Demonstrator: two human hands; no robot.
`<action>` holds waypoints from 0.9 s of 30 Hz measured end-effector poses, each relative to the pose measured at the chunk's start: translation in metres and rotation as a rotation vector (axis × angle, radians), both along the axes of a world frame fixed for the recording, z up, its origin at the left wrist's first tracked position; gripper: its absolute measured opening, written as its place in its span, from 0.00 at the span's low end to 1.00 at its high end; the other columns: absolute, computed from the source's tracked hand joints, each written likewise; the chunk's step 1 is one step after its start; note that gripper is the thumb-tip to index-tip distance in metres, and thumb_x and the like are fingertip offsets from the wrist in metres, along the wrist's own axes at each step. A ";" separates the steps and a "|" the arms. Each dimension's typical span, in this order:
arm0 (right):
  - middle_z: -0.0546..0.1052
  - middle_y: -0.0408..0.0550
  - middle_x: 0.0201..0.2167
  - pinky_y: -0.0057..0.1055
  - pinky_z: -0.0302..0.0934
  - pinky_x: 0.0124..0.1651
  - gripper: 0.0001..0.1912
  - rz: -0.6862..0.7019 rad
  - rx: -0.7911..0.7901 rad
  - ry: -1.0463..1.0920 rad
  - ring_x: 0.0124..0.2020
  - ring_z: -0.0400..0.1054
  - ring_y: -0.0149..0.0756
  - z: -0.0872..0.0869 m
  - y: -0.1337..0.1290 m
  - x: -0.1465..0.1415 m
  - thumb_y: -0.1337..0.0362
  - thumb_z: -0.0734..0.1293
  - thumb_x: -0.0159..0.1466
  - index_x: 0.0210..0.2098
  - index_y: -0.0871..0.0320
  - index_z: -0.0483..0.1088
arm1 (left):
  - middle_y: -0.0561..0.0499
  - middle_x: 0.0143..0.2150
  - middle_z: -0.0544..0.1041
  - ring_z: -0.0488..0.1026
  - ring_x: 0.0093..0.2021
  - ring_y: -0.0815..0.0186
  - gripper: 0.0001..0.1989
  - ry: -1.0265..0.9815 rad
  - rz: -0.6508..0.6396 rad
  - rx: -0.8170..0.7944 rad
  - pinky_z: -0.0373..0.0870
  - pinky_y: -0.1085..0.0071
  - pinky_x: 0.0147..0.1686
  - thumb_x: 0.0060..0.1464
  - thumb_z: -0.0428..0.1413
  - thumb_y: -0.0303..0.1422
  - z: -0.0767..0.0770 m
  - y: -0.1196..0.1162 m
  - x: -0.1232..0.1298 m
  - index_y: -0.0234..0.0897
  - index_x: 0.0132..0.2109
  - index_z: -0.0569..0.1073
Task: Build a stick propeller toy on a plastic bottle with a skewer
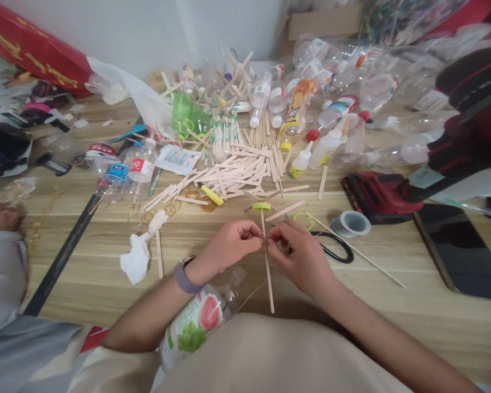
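A thin wooden stick [269,281] stands between my two hands, its upper end at a yellow-green bottle cap [261,206]. My left hand [235,244], with a watch on the wrist, pinches at the stick from the left. From the right, my right hand [300,254] pinches at the same spot, its fingertips almost touching the left ones. Anything small between the fingertips is too tiny to make out. Below my left forearm lies a clear bottle with a fruit label [196,322]. Black-handled scissors [337,254] lie partly behind my right hand.
Wooden craft sticks [237,172] are piled ahead, with a yellow cutter [211,194], glue bottles [300,162] and plastic bottles behind. At right are a tape roll [352,224], a red power tool [380,196] and a phone [460,245]. Another person's hand [0,218] rests far left.
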State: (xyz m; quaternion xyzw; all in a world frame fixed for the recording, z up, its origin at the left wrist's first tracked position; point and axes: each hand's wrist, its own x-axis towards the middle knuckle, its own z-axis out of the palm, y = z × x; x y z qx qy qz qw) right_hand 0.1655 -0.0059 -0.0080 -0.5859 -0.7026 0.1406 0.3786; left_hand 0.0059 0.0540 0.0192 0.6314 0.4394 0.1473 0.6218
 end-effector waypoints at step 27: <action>0.72 0.43 0.24 0.30 0.55 0.30 0.07 0.044 -0.037 -0.017 0.24 0.64 0.32 -0.001 0.000 0.002 0.70 0.64 0.61 0.27 0.57 0.71 | 0.59 0.23 0.64 0.57 0.26 0.72 0.03 0.040 0.007 0.015 0.52 0.74 0.27 0.45 0.54 0.30 0.003 0.003 -0.002 0.36 0.28 0.69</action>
